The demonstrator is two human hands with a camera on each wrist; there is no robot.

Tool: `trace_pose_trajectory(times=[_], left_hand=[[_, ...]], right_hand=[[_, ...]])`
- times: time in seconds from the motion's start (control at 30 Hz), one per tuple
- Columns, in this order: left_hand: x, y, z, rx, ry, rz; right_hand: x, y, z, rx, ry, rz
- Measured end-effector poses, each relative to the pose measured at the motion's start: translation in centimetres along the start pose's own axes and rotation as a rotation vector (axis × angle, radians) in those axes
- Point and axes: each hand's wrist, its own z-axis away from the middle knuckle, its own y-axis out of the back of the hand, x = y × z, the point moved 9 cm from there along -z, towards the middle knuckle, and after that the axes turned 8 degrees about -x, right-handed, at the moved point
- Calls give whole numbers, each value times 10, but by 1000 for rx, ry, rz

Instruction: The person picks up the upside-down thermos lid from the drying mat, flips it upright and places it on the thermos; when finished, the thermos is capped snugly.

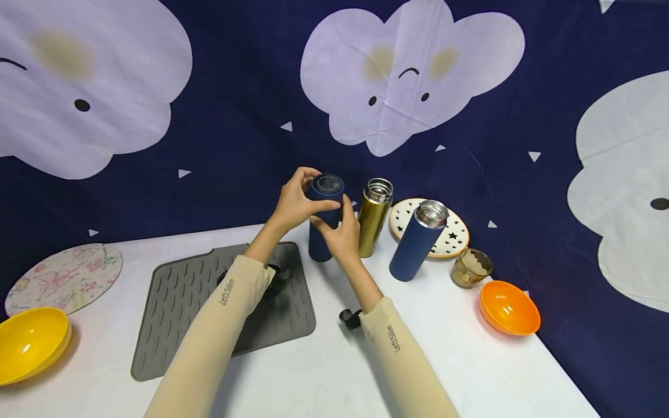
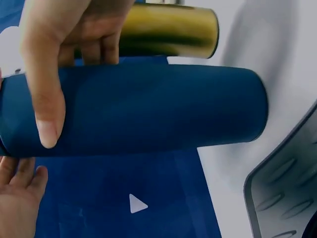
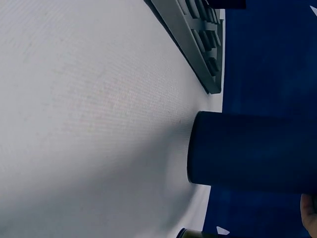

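Observation:
A navy thermos bottle stands upright at the back of the table, its dark round lid on top. My left hand grips it at the lid end from the left, thumb across the front. From the right, my right hand holds the upper body just below, its thumb lying across the bottle in the left wrist view. Just to the right is a gold bottle with an open steel mouth. Beside that, a second navy bottle also shows its bare steel mouth. The right wrist view shows the held bottle's lower body.
A grey drying mat lies left, with a black object partly behind my left sleeve. A star-patterned plate, an amber glass and an orange bowl sit right. A yellow bowl and floral oval mat lie far left.

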Motion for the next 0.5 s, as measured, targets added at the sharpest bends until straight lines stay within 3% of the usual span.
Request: trace_pose_trajectory(times=[0.1, 0.17, 0.4, 0.5], left_hand=[[-3, -4, -2, -53, 25, 72], [-2, -6, -1, -29, 49, 53], [5, -16, 9, 264, 127, -112], [7, -13, 10, 313, 95, -112]], right_hand=[[1, 0, -1, -8, 1, -4], [1, 1, -1, -3, 7, -7], [0, 4, -1, 19, 40, 16], [-2, 4, -1, 11, 51, 28]])
